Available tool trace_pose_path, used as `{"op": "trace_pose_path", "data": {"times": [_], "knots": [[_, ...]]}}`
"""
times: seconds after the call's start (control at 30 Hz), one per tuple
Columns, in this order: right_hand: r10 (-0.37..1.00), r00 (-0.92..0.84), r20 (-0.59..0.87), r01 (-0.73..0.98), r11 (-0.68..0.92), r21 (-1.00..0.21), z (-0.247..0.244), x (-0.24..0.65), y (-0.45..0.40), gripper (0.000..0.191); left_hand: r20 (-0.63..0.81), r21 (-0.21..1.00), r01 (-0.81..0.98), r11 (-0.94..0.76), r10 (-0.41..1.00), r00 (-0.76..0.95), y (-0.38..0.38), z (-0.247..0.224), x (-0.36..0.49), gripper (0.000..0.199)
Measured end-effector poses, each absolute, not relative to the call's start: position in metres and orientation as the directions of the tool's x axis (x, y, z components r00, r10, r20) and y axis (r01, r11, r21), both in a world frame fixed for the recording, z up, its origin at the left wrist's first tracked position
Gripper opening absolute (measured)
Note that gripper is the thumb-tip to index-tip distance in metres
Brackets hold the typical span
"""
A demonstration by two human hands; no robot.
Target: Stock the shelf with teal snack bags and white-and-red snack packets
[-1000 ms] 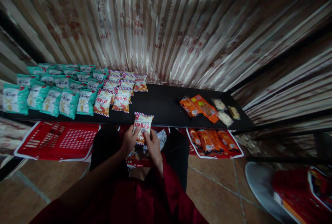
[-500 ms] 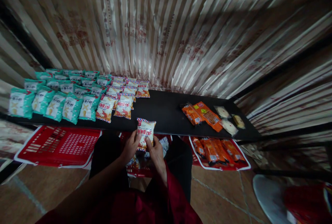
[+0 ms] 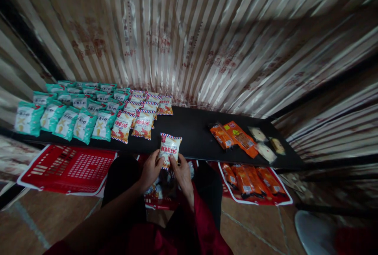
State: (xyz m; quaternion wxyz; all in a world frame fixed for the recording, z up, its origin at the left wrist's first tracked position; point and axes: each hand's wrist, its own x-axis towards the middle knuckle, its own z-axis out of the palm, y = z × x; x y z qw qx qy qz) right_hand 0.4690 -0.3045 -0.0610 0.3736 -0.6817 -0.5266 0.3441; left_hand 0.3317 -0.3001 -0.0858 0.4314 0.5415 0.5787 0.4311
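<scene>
Between my two hands is a small snack bag (image 3: 170,148), white and orange with red lettering and striped ends. My left hand (image 3: 151,169) grips its left lower side, and my right hand (image 3: 182,172) pinches its right lower side, both thumbs on the front. The bag is upright at the front edge of the black shelf (image 3: 189,129). Several matching snack bags (image 3: 143,122) stand in rows on the shelf, ahead and to the left. Beside them, farther left, are several rows of teal and white snack bags (image 3: 67,121).
Orange packets (image 3: 239,139) and clear-wrapped round pieces (image 3: 265,152) lie on the shelf's right part. Below are a red basket (image 3: 88,168) at left, a right basket (image 3: 288,200) with orange packets, and one with packets between my knees. A striped curtain (image 3: 183,42) hangs behind.
The view has shifted slightly, so the shelf sits a little lower and farther right. Both hands still hold the snack bag, now turned a little more upright and raised slightly relative to the shelf.
</scene>
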Motion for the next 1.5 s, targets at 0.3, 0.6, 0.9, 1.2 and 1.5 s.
{"op": "trace_pose_path", "data": {"times": [0.3, 0.6, 0.9, 1.2, 1.5], "knots": [[0.976, 0.206, -0.075, 0.584, -0.185, -0.790, -0.052, 0.474, -0.288, 0.043, 0.091, 0.843, 0.536, -0.042, 0.994, -0.065, -0.285, -0.080, 0.336, 0.037], [0.973, 0.224, -0.054, 0.618, -0.185, -0.764, -0.056, 0.475, -0.270, 0.044, 0.144, 0.721, 0.689, -0.077, 0.989, -0.041, -0.266, -0.080, 0.340, 0.034], [0.982, 0.186, -0.037, 0.621, -0.146, -0.770, -0.058, 0.476, -0.253, 0.044, 0.103, 0.715, 0.698, -0.037, 0.993, -0.053, -0.253, -0.075, 0.340, 0.036], [0.980, 0.194, -0.047, 0.653, -0.165, -0.739, -0.058, 0.474, -0.238, 0.042, 0.100, 0.723, 0.691, -0.028, 0.993, -0.064, -0.240, -0.075, 0.341, 0.038], [0.981, 0.190, -0.035, 0.694, -0.159, -0.702, -0.055, 0.471, -0.217, 0.041, 0.162, 0.736, 0.675, -0.058, 0.982, -0.093, -0.224, -0.085, 0.343, 0.039]]}}
